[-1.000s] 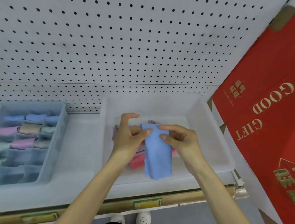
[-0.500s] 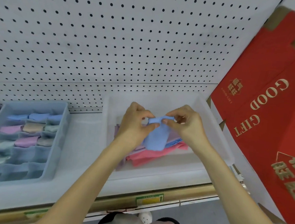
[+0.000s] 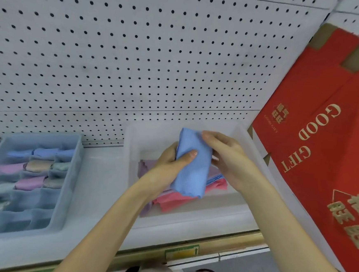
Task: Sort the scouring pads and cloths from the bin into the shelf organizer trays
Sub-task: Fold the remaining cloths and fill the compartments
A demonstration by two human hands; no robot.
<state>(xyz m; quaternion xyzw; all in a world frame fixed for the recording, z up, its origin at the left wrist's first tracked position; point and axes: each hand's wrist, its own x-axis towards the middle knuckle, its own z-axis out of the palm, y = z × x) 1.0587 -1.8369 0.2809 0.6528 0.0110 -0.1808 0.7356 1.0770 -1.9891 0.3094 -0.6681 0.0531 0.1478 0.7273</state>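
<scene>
A folded light blue cloth (image 3: pixel 192 167) is held upright above the clear plastic bin (image 3: pixel 191 221). My left hand (image 3: pixel 167 167) grips it from the left, thumb across its front. My right hand (image 3: pixel 228 159) touches its upper right edge with its fingertips, the fingers curved round the cloth's side. Under the hands, red, blue and lilac cloths (image 3: pixel 182 200) lie stacked in the bin. The grey-blue organizer tray (image 3: pixel 69 183) at the left holds folded blue, pink, beige and green cloths in its rear compartments.
A red cardboard box (image 3: pixel 327 151) printed GOOD GIFT leans at the right, next to the bin. White pegboard (image 3: pixel 138 53) forms the back wall. The shelf's front edge (image 3: pixel 186 252) carries a gold strip with a price label.
Both hands have folded the blue cloth narrower and turned it upright; the left thumb now lies across its front and the right hand has shifted to its top right edge.
</scene>
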